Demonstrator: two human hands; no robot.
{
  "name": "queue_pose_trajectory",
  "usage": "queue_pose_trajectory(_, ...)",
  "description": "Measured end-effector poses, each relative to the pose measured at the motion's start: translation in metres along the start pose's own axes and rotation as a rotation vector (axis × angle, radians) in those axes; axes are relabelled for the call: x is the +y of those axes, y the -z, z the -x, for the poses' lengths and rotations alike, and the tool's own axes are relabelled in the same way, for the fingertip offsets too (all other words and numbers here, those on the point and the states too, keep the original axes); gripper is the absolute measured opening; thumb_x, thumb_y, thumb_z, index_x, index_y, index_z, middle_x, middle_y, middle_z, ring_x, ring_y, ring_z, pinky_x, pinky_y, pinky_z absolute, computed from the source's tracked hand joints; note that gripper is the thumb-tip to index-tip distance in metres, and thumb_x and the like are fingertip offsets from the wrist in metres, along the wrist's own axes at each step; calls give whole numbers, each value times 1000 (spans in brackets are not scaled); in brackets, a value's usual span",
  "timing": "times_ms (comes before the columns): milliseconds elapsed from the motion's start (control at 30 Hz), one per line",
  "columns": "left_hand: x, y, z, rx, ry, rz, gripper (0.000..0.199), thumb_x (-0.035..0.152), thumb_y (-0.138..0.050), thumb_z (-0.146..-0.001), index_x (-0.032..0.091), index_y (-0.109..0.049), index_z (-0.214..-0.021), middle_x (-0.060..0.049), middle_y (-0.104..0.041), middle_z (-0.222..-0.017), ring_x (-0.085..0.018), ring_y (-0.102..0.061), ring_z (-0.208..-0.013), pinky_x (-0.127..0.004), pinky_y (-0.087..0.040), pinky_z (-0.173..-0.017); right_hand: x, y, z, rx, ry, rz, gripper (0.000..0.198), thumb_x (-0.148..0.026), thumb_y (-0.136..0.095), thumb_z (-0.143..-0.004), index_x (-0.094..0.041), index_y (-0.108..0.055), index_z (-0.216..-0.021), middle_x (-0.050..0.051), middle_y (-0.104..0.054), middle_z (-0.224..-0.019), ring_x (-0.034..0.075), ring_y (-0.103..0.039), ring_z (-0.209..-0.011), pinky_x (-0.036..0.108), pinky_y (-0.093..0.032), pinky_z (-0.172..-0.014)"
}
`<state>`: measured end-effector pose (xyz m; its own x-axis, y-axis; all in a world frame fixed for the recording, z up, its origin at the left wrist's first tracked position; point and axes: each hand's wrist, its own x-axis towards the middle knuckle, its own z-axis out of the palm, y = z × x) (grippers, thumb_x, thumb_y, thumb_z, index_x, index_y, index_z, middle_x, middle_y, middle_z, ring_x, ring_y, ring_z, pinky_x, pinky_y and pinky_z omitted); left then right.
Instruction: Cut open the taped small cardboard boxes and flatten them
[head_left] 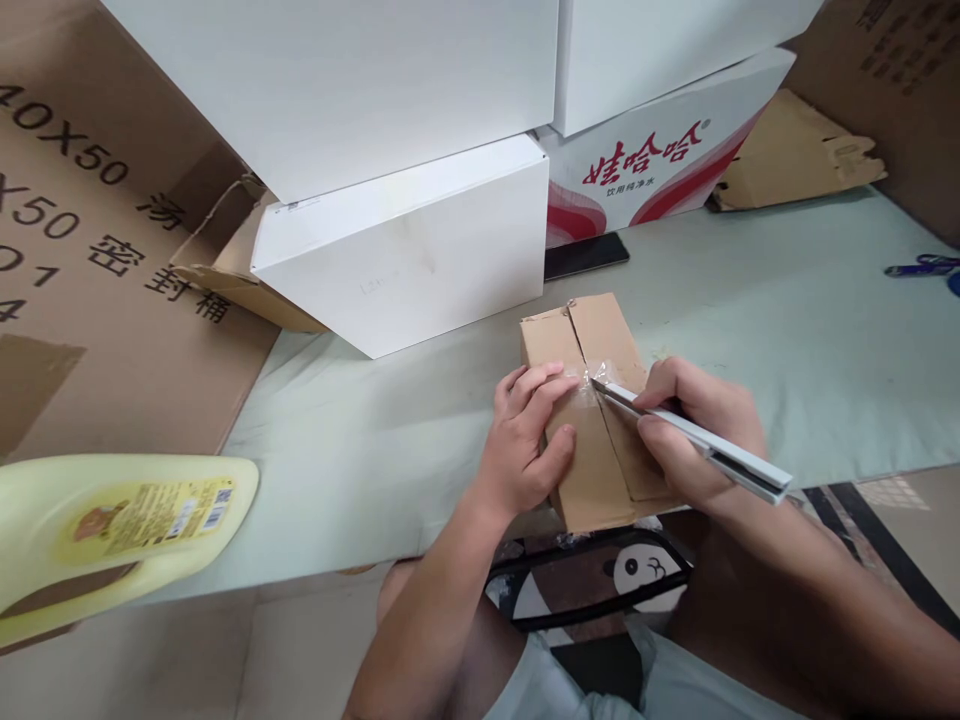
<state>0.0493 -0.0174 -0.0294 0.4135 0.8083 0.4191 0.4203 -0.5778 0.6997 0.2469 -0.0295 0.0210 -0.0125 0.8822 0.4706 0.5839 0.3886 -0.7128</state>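
A small brown cardboard box (600, 480) lies at the table's near edge, its two top flaps meeting along a dark seam. Clear tape (598, 372) crosses that seam near the middle. My left hand (531, 430) rests on the box's left side, fingers spread over the top with the tips by the tape. In my right hand (694, 420) is a white utility knife (705, 437), gripped with the fingers wrapped round its handle. The blade's tip meets the tape at the seam. My right hand hides part of the box's right side.
White boxes (405, 260) stand stacked at the back, beside a red-lettered carton (645, 165). A black phone (586, 257) lies before them. A yellow bottle (135, 530) is at the left, large cartons (97, 240) behind it. Purple-handled scissors (926, 267) lie far right.
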Motion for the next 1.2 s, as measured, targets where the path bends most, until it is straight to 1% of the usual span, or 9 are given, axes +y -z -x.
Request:
queue_pose_trajectory(267,1,0,0,-7,21,-9,41,40,-43,-104,23,-58,-139,-13,-61,-146,-28,-52,-141,-48,-32,-125,-1,1,-1,-15,-40,-17,7,-19,-50,-68,-25,-48,-68,-5,-46,-51,12,-38,-43,27,-30,-43)
queue_pose_trajectory(467,0,-1,-1,4,21,-2,41,41,-44,-103,23,-59,-138,-13,-62,-145,-29,-53,-139,-48,-32,-123,-1,2,-1,-16,-38,-69,7,-21,-53,-70,-26,-49,-68,-5,-47,-49,12,-39,-43,28,-31,-43)
queue_pose_trajectory(667,-2,-2,-2,-3,18,-26,41,39,-45,-102,24,-59,-137,-13,-61,-145,-29,-53,-139,-48,-32,-123,-2,2,-1,-14,-89,-36,7,-20,-52,-68,-26,-48,-68,-5,-47,-50,13,-39,-42,29,-30,-43)
queue_pose_trajectory(867,-2,-1,-1,0,6,-29,41,38,-44,-102,22,-59,-137,-14,-61,-145,-29,-53,-140,-47,-32,-124,-2,0,0,4,-73,-13,10,-18,-51,-66,-26,-47,-68,-5,-47,-50,13,-40,-43,29,-29,-43)
queue_pose_trajectory(1000,-2,-1,-1,0,6,-22,41,39,-44,-103,21,-59,-137,-14,-61,-146,-28,-53,-140,-47,-33,-124,-1,0,1,-4,-54,-25,11,-16,-51,-67,-25,-47,-69,-5,-48,-51,13,-41,-44,28,-30,-43)
queue_pose_trajectory(1200,-2,1,-2,-15,20,-36,42,41,-42,-104,22,-60,-137,-14,-62,-146,-28,-54,-141,-47,-34,-124,-3,4,-3,-1,-32,-54,8,-18,-51,-68,-26,-47,-67,-4,-47,-51,13,-40,-44,30,-30,-44)
